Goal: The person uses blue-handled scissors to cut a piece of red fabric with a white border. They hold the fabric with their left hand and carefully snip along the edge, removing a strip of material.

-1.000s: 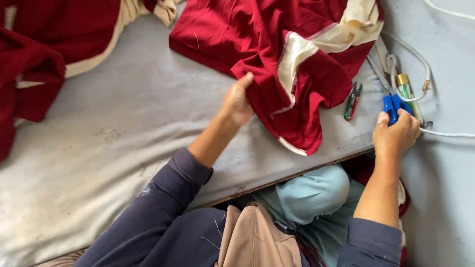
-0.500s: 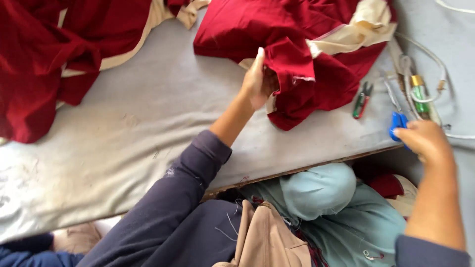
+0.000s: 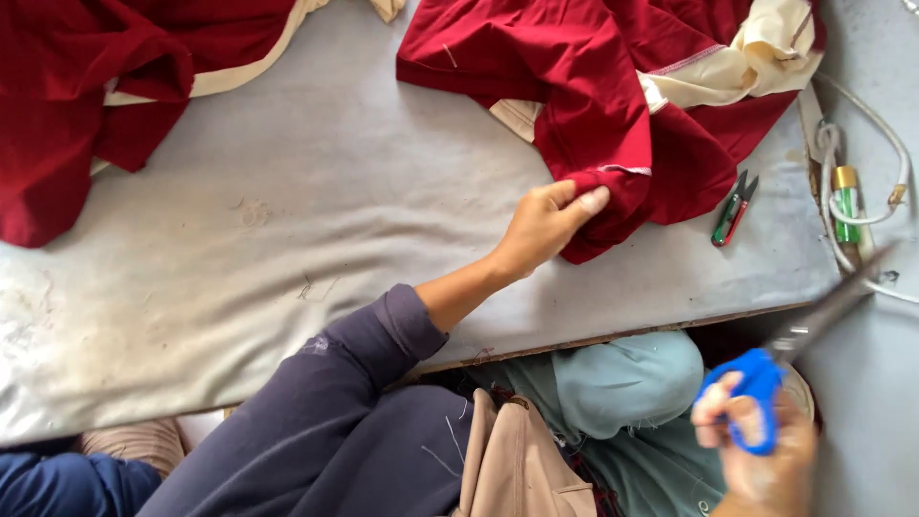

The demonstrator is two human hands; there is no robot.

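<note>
Left hand pinching red cloth, right hand on scissors

Big grey table (image 3: 287, 239) carries the red garment with cream trim (image 3: 613, 86), bunched at the far right. Left hand (image 3: 546, 225) has its grip pinched on that garment's lower fold. Right hand (image 3: 761, 460), off the table's near edge, is closed round blurry blue-handled scissors (image 3: 766, 393). Little thread snips (image 3: 733, 208) lie just beside the cloth.

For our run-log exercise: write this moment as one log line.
left hand: pinching red garment | right hand: holding blue-handled scissors | thread snips: on table
</note>
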